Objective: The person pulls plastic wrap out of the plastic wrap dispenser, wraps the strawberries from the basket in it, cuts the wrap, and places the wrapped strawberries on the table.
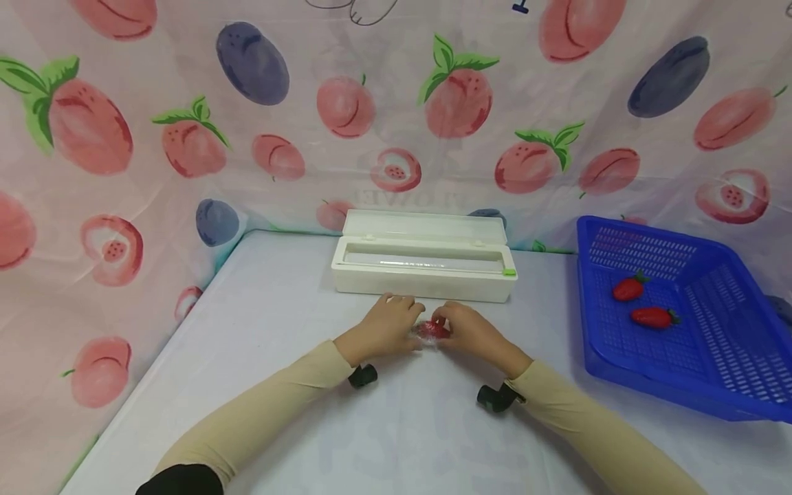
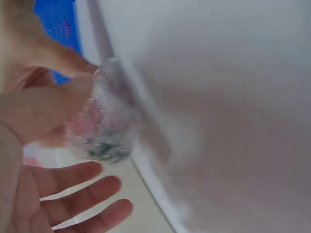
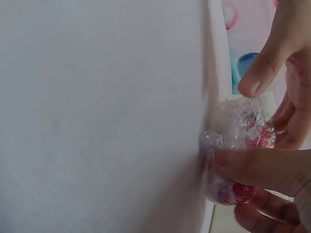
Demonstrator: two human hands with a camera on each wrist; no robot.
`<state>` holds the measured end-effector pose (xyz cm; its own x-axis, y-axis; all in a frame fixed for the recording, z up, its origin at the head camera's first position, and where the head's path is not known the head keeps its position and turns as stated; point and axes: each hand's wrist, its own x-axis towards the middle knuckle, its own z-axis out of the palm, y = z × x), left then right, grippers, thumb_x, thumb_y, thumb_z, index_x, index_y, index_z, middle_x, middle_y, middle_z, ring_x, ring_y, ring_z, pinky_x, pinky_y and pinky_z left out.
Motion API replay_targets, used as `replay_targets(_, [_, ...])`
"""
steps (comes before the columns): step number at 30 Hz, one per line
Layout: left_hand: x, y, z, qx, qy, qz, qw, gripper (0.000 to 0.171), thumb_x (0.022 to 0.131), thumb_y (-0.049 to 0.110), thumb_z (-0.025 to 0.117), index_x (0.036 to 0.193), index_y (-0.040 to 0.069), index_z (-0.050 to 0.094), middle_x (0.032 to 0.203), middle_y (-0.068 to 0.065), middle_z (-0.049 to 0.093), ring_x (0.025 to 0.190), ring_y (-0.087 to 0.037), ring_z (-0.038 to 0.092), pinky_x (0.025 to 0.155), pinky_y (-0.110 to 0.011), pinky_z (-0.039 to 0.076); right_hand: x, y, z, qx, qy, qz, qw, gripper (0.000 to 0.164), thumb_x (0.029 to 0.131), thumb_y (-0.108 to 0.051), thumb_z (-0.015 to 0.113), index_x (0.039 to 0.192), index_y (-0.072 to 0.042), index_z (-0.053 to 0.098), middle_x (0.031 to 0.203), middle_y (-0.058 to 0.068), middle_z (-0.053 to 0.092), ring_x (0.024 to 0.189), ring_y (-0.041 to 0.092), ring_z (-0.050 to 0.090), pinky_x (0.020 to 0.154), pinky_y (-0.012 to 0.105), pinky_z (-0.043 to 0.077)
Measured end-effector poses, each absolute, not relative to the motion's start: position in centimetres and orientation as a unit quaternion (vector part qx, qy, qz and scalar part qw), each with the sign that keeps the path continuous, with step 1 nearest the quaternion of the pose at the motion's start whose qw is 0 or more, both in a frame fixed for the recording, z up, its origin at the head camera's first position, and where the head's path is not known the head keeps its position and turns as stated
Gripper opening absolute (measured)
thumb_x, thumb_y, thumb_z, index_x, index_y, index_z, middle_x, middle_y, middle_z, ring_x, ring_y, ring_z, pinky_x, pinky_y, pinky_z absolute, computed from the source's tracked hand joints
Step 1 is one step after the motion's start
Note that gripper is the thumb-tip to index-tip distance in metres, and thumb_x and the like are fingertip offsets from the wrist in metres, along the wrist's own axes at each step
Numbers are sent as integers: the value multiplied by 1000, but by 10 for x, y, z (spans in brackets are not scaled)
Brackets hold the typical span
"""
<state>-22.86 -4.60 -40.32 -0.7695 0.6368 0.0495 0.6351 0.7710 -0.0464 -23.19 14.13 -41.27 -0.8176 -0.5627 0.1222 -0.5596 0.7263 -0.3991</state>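
As I read the three feeds from my remote station, the step in hand appears to be settling clear film snugly around a wrapped strawberry, which is found between the two hands, just in front of the white box on the table. Whether the fruit bears on the cloth or is held just above it, I cannot tell. Right hand: engaged; the thumb lies across the film and the fingers curl round the far side, so that I record a pinch on the fruit. Left hand: at the leafy end, three fingers well spread and extended, with no grip evident; its thumb is at the film's edge, though I cannot establish contact. For sound work, I would have the right hand hold the fruit steady with light pressure only, since a ripe berry would probably bruise. The left thumb should then fold the loose film inward over the leaves, smoothing outward from the middle to drive out air. Pulling hard on the crumpled edge is, in my judgement, the chief risk: it could tear or unwind the layer. Two loose strawberries lie in the blue basket, well apart from both hands.
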Motion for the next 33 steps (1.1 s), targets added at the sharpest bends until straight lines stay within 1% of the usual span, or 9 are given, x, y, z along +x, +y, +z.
replay_targets(4, [-230,-43,-413,-337,-940,40,31,43,82,51,63,102,13,62,101,-1,67,101,-21,61,102,-45,39,-230,140,-416,-311,926,-213,-10,30,69,-4,78,94,-5,61,82,3,56,70,10,48,61,20,42])
replay_targets(6, [-229,-41,-416,-337,-940,40,38,39,84,49,62,98,13,60,96,-1,70,95,-21,64,101,-46,40,-230,141,-417,-308,926,-219,9,38,69,-7,79,102,-4,60,88,4,57,71,11,48,62,21,42])
replay_targets(9, [-227,-41,-418,-339,-939,38,43,41,85,47,63,103,12,53,92,-1,71,90,-20,66,99,-46,42,-231,144,-416,-301,925,-224,57,49,69,-16,82,111,-2,61,93,4,59,71,10,48,61,20,41])
replay_targets(12, [-225,-41,-419,-347,-936,34,45,40,85,41,65,105,11,47,87,0,72,85,-19,67,99,-46,43,-231,146,-415,-298,923,-225,86,46,69,-21,82,107,-3,64,89,1,62,69,8,47,59,19,40])
replay_targets(16, [-224,-41,-419,-348,-936,28,46,37,84,33,68,106,10,48,87,-1,71,86,-18,67,100,-45,42,-231,145,-415,-310,921,-231,53,31,67,-9,80,92,-4,63,79,-1,59,68,9,46,58,19,40])
replay_targets(19, [-224,-39,-418,-347,-936,37,53,29,85,28,66,105,10,54,92,-1,72,89,-18,67,101,-45,42,-228,142,-414,-310,925,-220,7,34,64,-4,80,89,-6,58,81,1,57,73,11,49,64,23,45])
replay_targets(21, [-223,-38,-416,-349,-933,50,67,20,88,24,63,102,10,56,94,-1,72,89,-18,67,101,-45,42,-226,140,-413,-305,929,-208,-7,39,64,-5,81,94,-6,56,86,3,59,79,13,53,70,27,48])
replay_targets(27, [-220,-36,-412,-336,-933,79,97,15,92,18,57,102,8,52,87,0,72,83,-17,68,100,-43,43,-224,139,-411,-290,932,-218,9,43,72,-3,76,108,-1,52,95,11,65,85,19,62,78,34,53])
replay_targets(33, [-220,-39,-413,-334,-932,66,123,21,91,23,58,104,9,50,89,-1,73,84,-17,68,100,-43,43,-225,142,-411,-302,924,-231,26,34,76,3,69,107,0,55,96,13,66,90,22,64,80,37,54])
